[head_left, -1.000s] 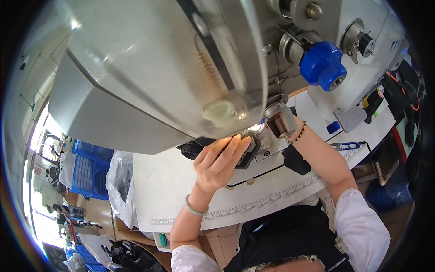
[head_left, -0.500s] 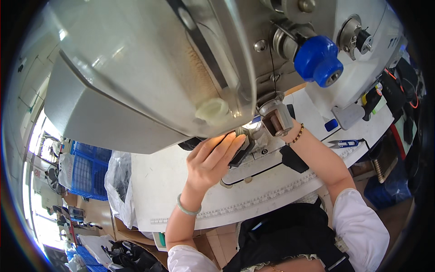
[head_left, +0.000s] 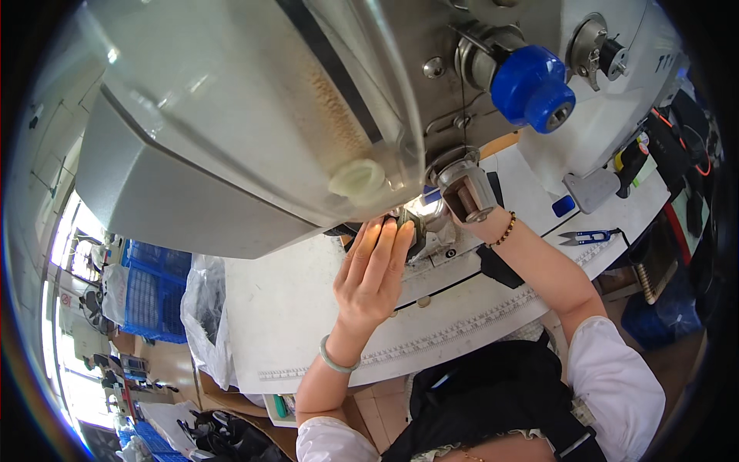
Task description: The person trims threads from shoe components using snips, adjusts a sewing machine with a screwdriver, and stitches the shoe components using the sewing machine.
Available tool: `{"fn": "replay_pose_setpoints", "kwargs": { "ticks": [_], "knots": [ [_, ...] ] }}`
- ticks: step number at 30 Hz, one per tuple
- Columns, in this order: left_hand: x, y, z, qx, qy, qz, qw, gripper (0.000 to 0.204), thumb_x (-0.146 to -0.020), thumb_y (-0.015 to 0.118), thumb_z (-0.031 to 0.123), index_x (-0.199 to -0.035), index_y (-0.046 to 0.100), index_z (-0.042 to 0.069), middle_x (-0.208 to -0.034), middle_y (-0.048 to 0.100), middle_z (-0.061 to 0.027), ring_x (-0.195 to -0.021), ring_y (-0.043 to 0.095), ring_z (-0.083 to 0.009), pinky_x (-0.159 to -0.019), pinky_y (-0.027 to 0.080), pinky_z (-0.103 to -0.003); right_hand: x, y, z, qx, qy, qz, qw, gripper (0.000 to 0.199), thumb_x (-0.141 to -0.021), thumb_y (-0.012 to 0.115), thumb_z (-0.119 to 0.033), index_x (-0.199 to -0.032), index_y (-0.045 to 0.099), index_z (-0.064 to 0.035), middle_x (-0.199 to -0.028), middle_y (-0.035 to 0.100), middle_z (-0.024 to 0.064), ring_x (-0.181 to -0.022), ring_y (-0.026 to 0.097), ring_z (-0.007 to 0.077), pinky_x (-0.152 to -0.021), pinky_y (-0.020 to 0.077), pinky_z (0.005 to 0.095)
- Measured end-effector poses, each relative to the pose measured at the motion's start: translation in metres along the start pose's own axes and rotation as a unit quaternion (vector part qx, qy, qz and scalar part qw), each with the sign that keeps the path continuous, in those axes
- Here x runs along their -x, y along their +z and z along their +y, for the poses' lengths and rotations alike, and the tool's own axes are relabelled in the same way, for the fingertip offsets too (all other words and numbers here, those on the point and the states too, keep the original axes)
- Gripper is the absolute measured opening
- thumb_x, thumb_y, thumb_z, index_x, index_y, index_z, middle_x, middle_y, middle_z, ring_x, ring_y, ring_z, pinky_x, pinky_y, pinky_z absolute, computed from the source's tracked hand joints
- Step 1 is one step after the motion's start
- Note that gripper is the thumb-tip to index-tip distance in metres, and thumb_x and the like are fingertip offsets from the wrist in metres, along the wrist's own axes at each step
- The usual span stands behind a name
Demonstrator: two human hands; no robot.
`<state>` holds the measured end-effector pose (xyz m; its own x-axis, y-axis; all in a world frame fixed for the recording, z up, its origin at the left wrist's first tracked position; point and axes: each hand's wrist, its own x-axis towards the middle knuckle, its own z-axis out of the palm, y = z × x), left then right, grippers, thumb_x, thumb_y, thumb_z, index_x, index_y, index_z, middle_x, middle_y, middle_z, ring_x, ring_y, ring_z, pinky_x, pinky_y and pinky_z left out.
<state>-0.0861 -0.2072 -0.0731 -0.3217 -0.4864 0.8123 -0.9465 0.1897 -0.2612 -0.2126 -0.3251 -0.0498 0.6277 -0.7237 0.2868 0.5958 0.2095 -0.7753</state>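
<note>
My left hand [head_left: 371, 281] lies with fingers stretched out on a dark piece [head_left: 416, 240] under the lit head of a sewing machine [head_left: 223, 123]. The dark piece shows only in part, so its kind is unclear. My right hand [head_left: 485, 225] reaches in from the right beside the needle area. Its fingers are hidden behind a metal holder [head_left: 471, 196] with a brown bobbin in it. A blue knob [head_left: 533, 88] sits on the machine above.
On the white table [head_left: 308, 323] lie a flat black piece [head_left: 500, 267], blue-handled thread snips [head_left: 589, 237] and a blue item [head_left: 563, 205]. A ruler strip [head_left: 431, 337] runs along the near edge. Blue crates [head_left: 156, 289] and a plastic bag [head_left: 206, 316] stand at left.
My left hand has slid right and its fingers have straightened. Less of the dark piece shows beside it. My right hand is nearly where it was.
</note>
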Motion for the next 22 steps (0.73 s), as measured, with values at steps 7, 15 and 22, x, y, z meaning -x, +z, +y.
{"fn": "replay_pose_setpoints", "kwargs": {
  "ticks": [7,15,22],
  "knots": [
    [0.004,0.003,-0.008,0.040,-0.017,0.005,0.999,0.026,-0.068,0.070,0.003,-0.094,0.069,0.006,-0.094,0.061,-0.0052,-0.092,0.062,-0.0219,-0.080,0.055,-0.032,0.004,0.003,0.006,0.024,-0.030,0.048,0.998,0.005,-0.081,0.051,-0.007,-0.077,0.054,-0.0070,-0.064,0.050,-0.0031,-0.047,0.043,0.0023,-0.038,0.0293,0.0181],
    [0.005,0.011,-0.025,0.112,0.000,0.048,0.993,0.029,-0.063,0.070,-0.001,-0.091,0.070,0.007,-0.090,0.061,-0.0034,-0.086,0.064,-0.0215,-0.071,0.056,-0.029,0.011,0.008,0.014,0.050,-0.076,0.114,0.989,0.002,-0.080,0.055,-0.007,-0.080,0.056,-0.0059,-0.067,0.052,-0.0033,-0.054,0.045,0.0016,-0.046,0.0333,0.0170],
    [0.014,0.020,-0.041,0.216,-0.027,0.051,0.975,0.039,-0.060,0.066,-0.006,-0.093,0.071,0.014,-0.090,0.061,-0.0045,-0.086,0.064,-0.0229,-0.069,0.055,-0.027,0.011,0.014,0.027,0.023,-0.128,0.195,0.972,0.005,-0.080,0.058,-0.007,-0.084,0.057,-0.0040,-0.074,0.055,-0.0018,-0.063,0.049,0.0017,-0.054,0.0372,0.0162]
  ]
}}
